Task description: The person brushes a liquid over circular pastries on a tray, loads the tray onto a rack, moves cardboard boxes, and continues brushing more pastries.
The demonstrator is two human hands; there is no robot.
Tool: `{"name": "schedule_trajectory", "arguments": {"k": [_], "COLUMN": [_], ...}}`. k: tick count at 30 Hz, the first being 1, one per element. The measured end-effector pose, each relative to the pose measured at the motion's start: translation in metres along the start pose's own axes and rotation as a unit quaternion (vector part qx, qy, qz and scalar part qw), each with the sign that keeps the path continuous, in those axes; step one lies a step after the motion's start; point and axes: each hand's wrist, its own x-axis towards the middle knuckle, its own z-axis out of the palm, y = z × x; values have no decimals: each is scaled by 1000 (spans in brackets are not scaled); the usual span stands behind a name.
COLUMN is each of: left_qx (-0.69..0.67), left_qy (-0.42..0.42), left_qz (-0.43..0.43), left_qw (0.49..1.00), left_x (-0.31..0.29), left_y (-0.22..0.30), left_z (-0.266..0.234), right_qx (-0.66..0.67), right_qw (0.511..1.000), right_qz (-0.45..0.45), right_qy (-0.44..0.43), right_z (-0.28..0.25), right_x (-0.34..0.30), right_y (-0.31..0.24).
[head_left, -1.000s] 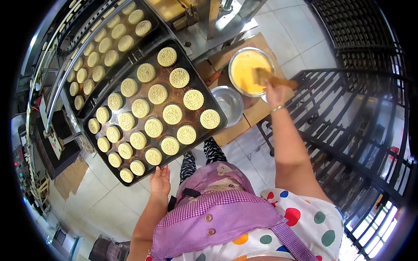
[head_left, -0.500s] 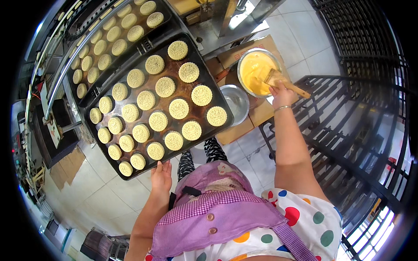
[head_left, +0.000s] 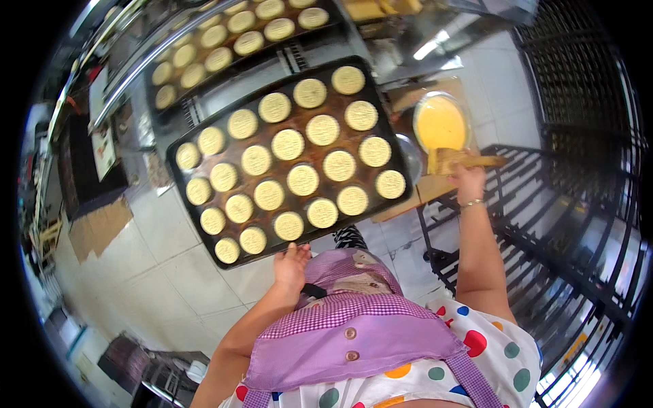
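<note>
A black baking tray point(head_left: 231, 151) bears rows of round, pale, embossed mooncakes point(head_left: 303, 180). At its near edge is my left hand point(head_left: 291, 268), fingers curled against the rim and gripping it. My right hand point(head_left: 469, 182) grasps the wooden handle of a wide flat pastry brush point(head_left: 445, 162). The brush, slightly blurred, is at the near side of a metal bowl point(head_left: 415, 122) of smooth yellow liquid that looks like beaten egg. Its bristles point left, toward the tray.
Behind lies a second tray of mooncakes point(head_left: 249, 43), beside a curved metal rail point(head_left: 163, 54). A second metal bowl point(head_left: 409, 160) is partly hidden by the tray's right edge. Cardboard point(head_left: 435, 187) lies under the bowls. A black slatted rack point(head_left: 524, 204) stands at right.
My right hand has drawn the brush out of the yellow liquid to the bowl's near side. My left hand remains at the tray's near edge. The whole view has shifted.
</note>
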Motion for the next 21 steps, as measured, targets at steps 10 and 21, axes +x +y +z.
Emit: {"name": "schedule_trajectory", "arguments": {"k": [10,21], "left_qx": [327,357], "left_qy": [-107,-49], "left_qz": [87,155], "left_qw": [935,920], "left_x": [-23,-23], "left_y": [33,52], "left_z": [-89,-186], "right_qx": [175,55], "right_qw": [929,971], "right_qz": [-62,-193], "right_qy": [-319,-133], "right_z": [307,322], "right_x": [-110,-66], "right_y": [-55,-79]}}
